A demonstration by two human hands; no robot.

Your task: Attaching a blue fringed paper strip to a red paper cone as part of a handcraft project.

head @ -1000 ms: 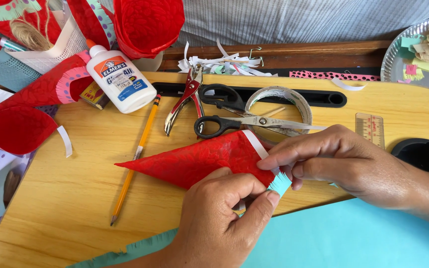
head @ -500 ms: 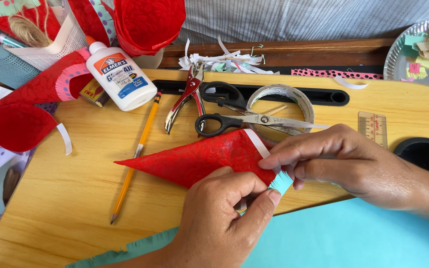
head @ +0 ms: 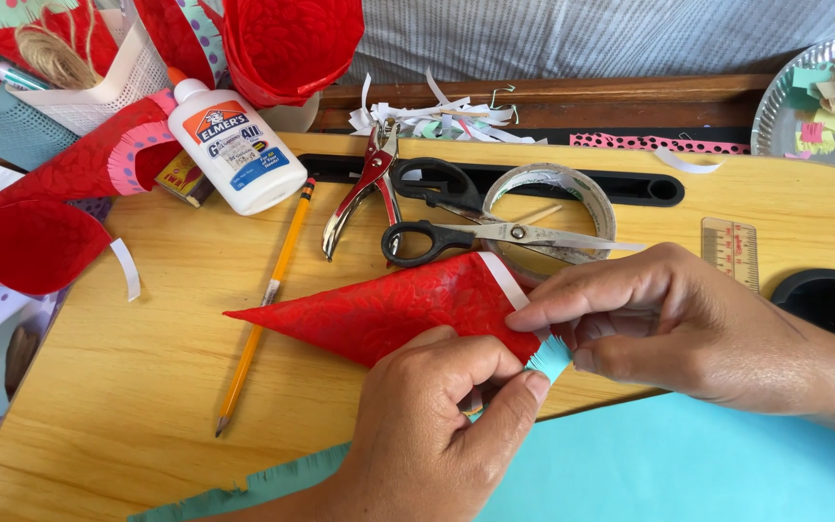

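We see the left hand (head: 437,435) and right hand (head: 669,329) both pinching a teal fringed paper strip (head: 548,358) against the red paper cone's (head: 388,309) wide end; scissors (head: 495,235) lie just beyond.

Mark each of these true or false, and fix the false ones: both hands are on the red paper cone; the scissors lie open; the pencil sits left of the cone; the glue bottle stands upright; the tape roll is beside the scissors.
1. Both hands hold the red paper cone. True: the left hand and right hand pinch its wide end, where a fringed teal strip sits.
2. The scissors lie open. False: the blades are closed.
3. The pencil sits left of the cone. True.
4. The glue bottle stands upright. False: it lies on its side.
5. The tape roll is beside the scissors. False: the blades lie across it.
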